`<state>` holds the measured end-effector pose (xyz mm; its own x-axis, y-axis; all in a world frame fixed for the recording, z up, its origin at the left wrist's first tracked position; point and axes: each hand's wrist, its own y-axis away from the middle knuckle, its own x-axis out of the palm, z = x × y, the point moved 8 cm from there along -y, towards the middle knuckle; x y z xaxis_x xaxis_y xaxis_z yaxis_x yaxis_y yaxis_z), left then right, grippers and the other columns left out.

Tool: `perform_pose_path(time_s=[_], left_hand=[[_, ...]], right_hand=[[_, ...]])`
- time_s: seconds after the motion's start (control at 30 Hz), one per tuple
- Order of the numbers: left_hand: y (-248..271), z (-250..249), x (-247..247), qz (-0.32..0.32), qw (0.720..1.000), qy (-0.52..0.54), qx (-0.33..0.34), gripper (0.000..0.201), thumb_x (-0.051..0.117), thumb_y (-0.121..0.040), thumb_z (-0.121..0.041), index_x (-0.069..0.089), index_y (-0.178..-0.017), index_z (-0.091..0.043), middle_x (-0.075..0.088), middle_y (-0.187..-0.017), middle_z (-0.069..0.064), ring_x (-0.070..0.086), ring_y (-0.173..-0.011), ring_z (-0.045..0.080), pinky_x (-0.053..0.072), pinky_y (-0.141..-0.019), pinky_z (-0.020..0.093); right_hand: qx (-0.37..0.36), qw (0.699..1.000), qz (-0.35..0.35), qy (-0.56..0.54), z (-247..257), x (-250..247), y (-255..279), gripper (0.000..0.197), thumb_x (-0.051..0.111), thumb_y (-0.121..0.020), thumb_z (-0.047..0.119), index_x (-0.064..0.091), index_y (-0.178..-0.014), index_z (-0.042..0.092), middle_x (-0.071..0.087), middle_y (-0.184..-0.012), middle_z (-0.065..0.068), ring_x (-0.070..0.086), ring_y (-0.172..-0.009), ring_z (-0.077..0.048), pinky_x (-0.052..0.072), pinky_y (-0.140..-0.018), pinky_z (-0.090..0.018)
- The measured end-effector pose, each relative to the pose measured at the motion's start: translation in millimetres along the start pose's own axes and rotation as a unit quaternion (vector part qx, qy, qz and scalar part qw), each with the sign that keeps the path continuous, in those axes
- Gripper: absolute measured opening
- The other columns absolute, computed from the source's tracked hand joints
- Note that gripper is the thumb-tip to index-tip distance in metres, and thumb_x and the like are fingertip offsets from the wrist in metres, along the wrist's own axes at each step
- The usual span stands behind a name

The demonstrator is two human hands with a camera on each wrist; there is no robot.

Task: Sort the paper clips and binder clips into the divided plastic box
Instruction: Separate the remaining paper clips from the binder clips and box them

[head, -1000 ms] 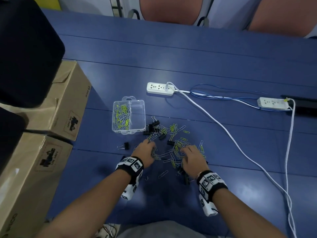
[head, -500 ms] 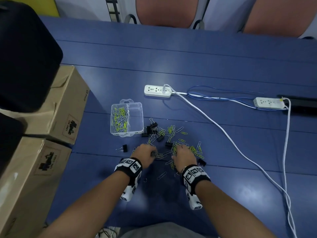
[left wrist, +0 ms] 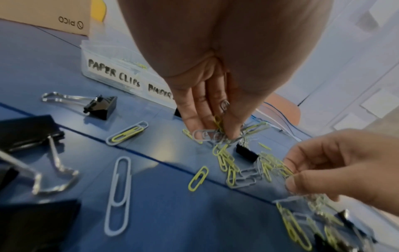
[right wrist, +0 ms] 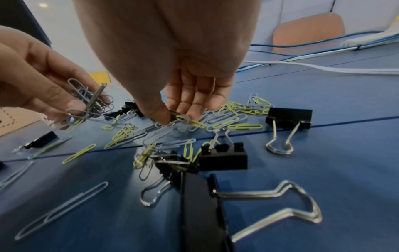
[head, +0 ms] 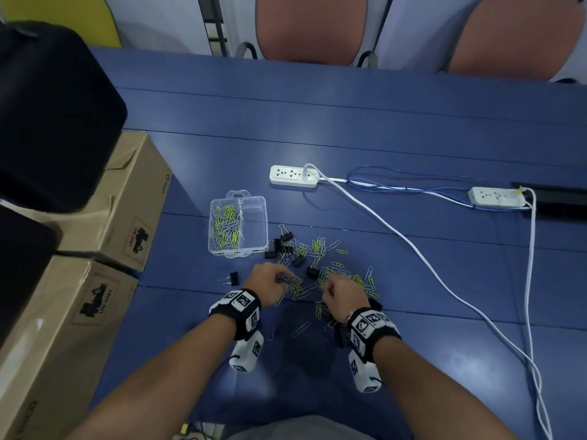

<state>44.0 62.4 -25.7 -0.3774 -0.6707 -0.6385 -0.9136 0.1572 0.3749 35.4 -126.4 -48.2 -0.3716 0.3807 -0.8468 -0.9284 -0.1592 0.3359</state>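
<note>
My right hand slid left since a second ago, now near 6 o'clock of the loose paper clips, thumb and fingers pinching some. My left hand stays put at 9 o'clock, clamped on a bunch of clips. Judged: gathering continues. Binder clips lie at 12, unsorted. Box sits at 11, paper clips in its left compartment only

I see the clear divided box at ten o'clock, paper clips filling its left compartment; loose paper clips and black binder clips scatter beside it.
</note>
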Motion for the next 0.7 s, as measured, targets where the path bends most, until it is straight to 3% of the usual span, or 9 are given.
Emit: perform_pose_path(time_s=[0.2,0.3,0.43,0.5,0.57,0.7], left_hand=[[-2,-14,-21,-0.009,0.999,0.046,-0.006,0.027,0.069,-0.073,0.000,0.076,-0.089,-0.020,0.070,-0.079,-0.002,0.064,-0.076,0.016,0.047,-0.067,0.018],[-2,-18,-35,-0.016,0.997,0.073,-0.012,0.029,0.069,-0.073,0.003,0.077,-0.090,-0.020,0.074,-0.079,0.003,0.068,-0.071,0.016,0.056,-0.063,0.025],[-4,-11,-63,-0.053,0.993,0.104,-0.021,0.030,0.071,-0.074,0.003,0.076,-0.086,-0.024,0.072,-0.070,0.003,0.062,-0.060,0.018,0.053,-0.061,0.026],[-5,-4,-80,-0.082,0.990,0.114,-0.033,0.030,0.071,-0.075,0.003,0.076,-0.087,-0.024,0.065,-0.062,0.000,0.052,-0.052,0.014,0.046,-0.057,0.021],[-5,2,-100,-0.112,0.985,0.126,-0.047,0.029,0.069,-0.076,0.003,0.076,-0.089,-0.021,0.060,-0.061,-0.001,0.050,-0.053,0.011,0.044,-0.058,0.020],[-6,24,-137,-0.172,0.974,0.114,-0.089,0.030,0.066,-0.075,0.002,0.076,-0.092,-0.020,0.058,-0.060,0.000,0.048,-0.053,0.012,0.047,-0.054,0.018]], right_hand=[[0.024,0.989,-0.034,-0.145,-3,-23,-2,0.010,0.062,-0.084,0.018,0.055,-0.078,0.021,0.062,-0.078,0.003,0.059,-0.073,-0.019,0.051,-0.069,-0.033],[0.032,0.973,-0.054,-0.223,-2,-32,-5,0.008,0.065,-0.084,0.017,0.059,-0.078,0.018,0.065,-0.076,0.001,0.062,-0.073,-0.018,0.054,-0.070,-0.033],[0.035,0.955,-0.070,-0.287,13,-44,-10,0.008,0.067,-0.083,0.015,0.062,-0.076,0.015,0.064,-0.074,0.002,0.059,-0.068,-0.012,0.051,-0.067,-0.023],[0.040,0.943,-0.076,-0.322,25,-49,-13,0.007,0.068,-0.082,0.011,0.062,-0.079,0.009,0.060,-0.072,0.001,0.054,-0.065,-0.009,0.047,-0.061,-0.014],[0.035,0.933,-0.078,-0.350,39,-54,-18,0.007,0.068,-0.082,0.010,0.062,-0.078,0.009,0.058,-0.071,0.002,0.052,-0.062,-0.008,0.044,-0.056,-0.010],[0.030,0.910,-0.056,-0.410,72,-57,-34,0.008,0.069,-0.083,0.012,0.063,-0.080,0.009,0.063,-0.071,-0.003,0.058,-0.059,-0.015,0.055,-0.057,-0.031]])
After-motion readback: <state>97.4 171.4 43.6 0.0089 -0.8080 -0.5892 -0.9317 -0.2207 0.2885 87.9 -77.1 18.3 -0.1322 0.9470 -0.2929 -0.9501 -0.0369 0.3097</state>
